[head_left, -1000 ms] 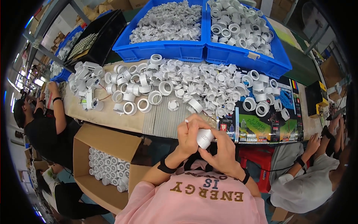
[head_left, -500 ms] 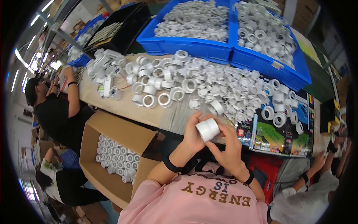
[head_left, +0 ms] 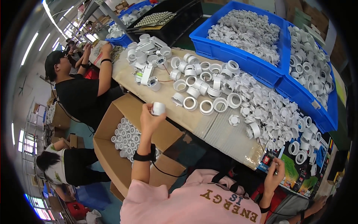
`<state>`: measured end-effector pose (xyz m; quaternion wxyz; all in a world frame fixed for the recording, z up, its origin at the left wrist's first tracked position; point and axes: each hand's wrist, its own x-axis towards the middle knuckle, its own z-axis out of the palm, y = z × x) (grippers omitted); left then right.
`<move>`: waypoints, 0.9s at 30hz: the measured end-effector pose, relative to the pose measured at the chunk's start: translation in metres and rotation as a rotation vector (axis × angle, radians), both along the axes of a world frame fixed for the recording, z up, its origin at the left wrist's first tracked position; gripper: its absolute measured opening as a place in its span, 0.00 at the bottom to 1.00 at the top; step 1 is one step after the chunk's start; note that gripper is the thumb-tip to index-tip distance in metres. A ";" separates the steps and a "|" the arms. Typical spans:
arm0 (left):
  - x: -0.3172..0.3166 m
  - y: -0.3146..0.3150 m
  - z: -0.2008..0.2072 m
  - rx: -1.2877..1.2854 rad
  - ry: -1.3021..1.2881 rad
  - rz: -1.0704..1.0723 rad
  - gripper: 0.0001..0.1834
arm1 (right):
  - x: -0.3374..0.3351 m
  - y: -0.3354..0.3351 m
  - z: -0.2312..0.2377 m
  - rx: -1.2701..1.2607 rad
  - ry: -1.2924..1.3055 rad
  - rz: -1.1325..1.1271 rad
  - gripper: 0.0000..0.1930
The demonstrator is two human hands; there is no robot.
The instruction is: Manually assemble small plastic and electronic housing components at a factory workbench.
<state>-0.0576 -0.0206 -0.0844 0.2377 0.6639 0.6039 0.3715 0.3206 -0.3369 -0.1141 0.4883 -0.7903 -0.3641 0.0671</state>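
Observation:
My left hand point(head_left: 150, 122) is raised above the back flap of the cardboard box, by the table's front edge. Its fingers are closed round a short white plastic cylinder point(head_left: 158, 109). Curled at the front edge of the printed sheet is my right hand point(head_left: 275, 175), on the right; any small thing between its fingers is too hidden to name. Inside the cardboard box point(head_left: 103, 138) lie several white cylindrical parts point(head_left: 127, 135). White plastic rings point(head_left: 206, 107) and a heap of small white finned pieces point(head_left: 266, 102) cover much of the table.
Two blue bins point(head_left: 238, 59) of white parts stand along the back. White devices with wires point(head_left: 148, 72) lie at the table's left, before a black crate point(head_left: 182, 22). One person in black point(head_left: 76, 95) works at the left; another person point(head_left: 80, 168) bends behind the box.
Both hands were together on the white cylinder. My left hand has carried it left towards the box, and my right hand has let go and moved right. The view has turned left.

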 end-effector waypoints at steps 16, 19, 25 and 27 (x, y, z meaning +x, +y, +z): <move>-0.003 0.133 -0.025 0.483 0.442 0.045 0.26 | -0.006 0.018 -0.013 0.047 -0.403 -0.008 0.06; -0.006 0.145 -0.031 0.513 0.580 0.077 0.26 | -0.006 0.016 -0.012 0.050 -0.409 -0.010 0.07; 0.031 0.110 -0.028 0.578 0.500 0.061 0.30 | -0.006 0.004 -0.013 0.022 -0.439 -0.055 0.08; 0.056 0.071 -0.017 0.695 0.287 -0.110 0.26 | -0.005 0.007 -0.015 0.042 -0.496 -0.071 0.07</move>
